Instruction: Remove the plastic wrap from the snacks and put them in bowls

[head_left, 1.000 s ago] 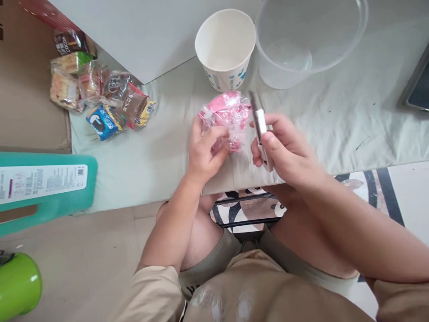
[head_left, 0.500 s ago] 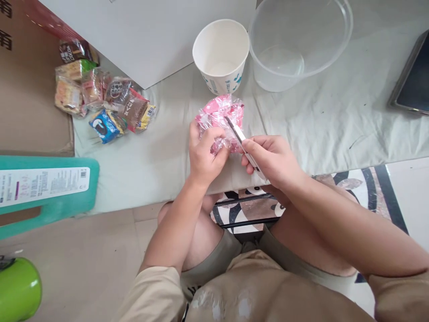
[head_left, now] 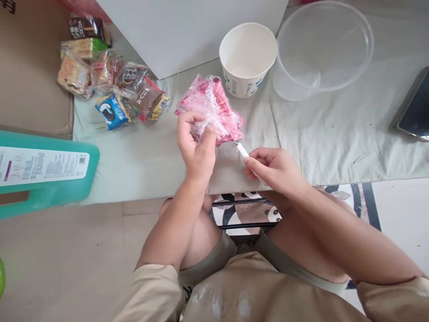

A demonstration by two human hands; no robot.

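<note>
A pink plastic wrapper (head_left: 219, 100), crinkled and partly see-through, is pinched between the thumb and fingers of my left hand (head_left: 197, 147). What may lie inside it does not show. My right hand (head_left: 271, 165) is closed around a white utility knife (head_left: 244, 152). The knife's tip meets the lower right corner of the wrapper, and most of the blade is hidden there. Just behind the wrapper stands a white paper cup (head_left: 231, 71) with blue print, apart from my hands.
A clear plastic tub (head_left: 295, 87) stands right of the cup, with a dark-screened device (head_left: 414, 107) at the far right. Several wrapped snacks (head_left: 130, 80) lie left, near a white box (head_left: 187, 31) and a cardboard box (head_left: 33, 67). A teal jug (head_left: 92, 165) lies at the left edge.
The wrapper is spread wider and turned, further left of the cup. The knife has moved from over its middle to its lower right corner. The whole view has shifted somewhat.
</note>
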